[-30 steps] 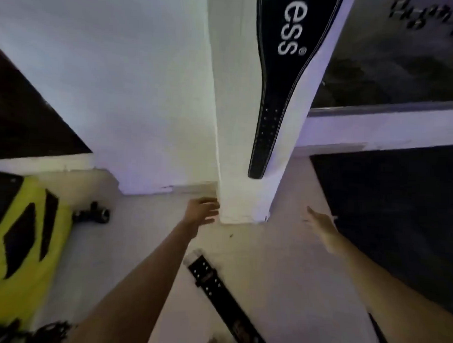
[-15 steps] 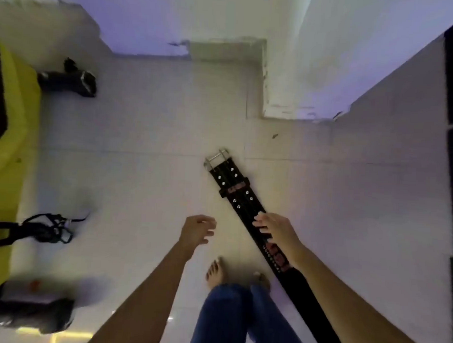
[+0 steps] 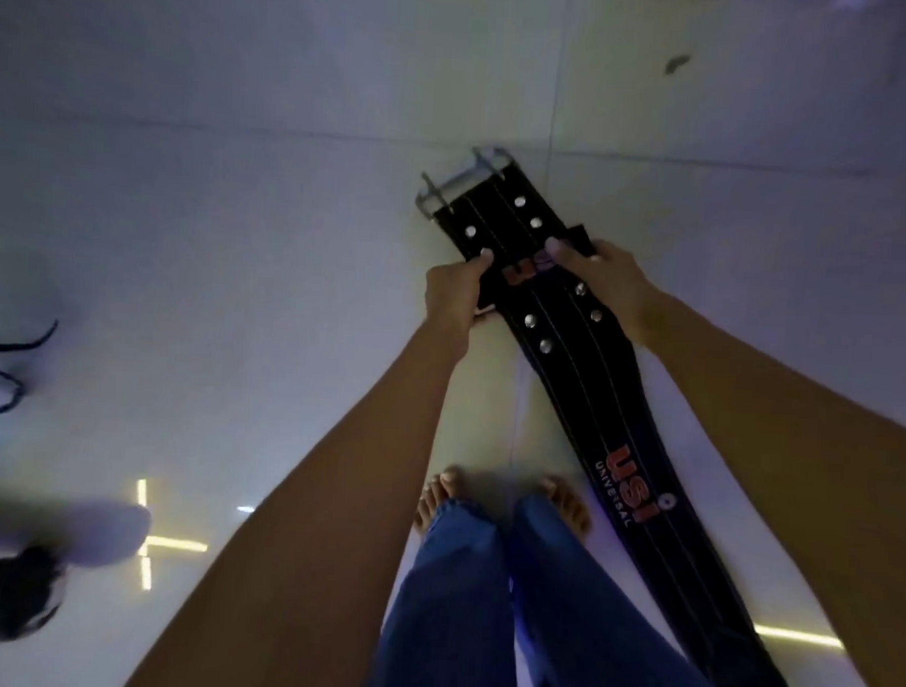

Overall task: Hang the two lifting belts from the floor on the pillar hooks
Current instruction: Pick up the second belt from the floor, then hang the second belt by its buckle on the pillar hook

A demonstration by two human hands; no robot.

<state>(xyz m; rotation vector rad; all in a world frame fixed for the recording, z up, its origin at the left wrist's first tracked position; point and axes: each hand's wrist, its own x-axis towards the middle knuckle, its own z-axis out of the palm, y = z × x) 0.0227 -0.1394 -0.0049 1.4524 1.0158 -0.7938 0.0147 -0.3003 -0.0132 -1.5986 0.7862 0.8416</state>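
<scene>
Head view: looking straight down at pale floor tiles (image 3: 239,233), with the person's legs in blue jeans (image 3: 483,601) and bare feet at 6 o'clock.
Lifting belt: the black lifting belt (image 3: 568,362) lies flat on the tiles, running from 12 o'clock down toward 5 o'clock; orange lettering shows near its wide middle.
Left hand: the left hand (image 3: 455,297) is closed on the belt's left edge, thumb on top just below the rivets.
Right hand: the right hand (image 3: 612,287) is closed on the opposite edge by the keeper loop, thumb on top.
Buckle: the steel buckle (image 3: 456,181) sits at 12 o'clock beyond both hands, on the floor.
Step in hand: picking up the belt by its buckle end.
Doing it well: I judge the stiff strap should be raised buckle first with both grips level, so the long tail trails clear of the feet and the buckle is free for a hook.
Pillar hooks: out of view.
</scene>
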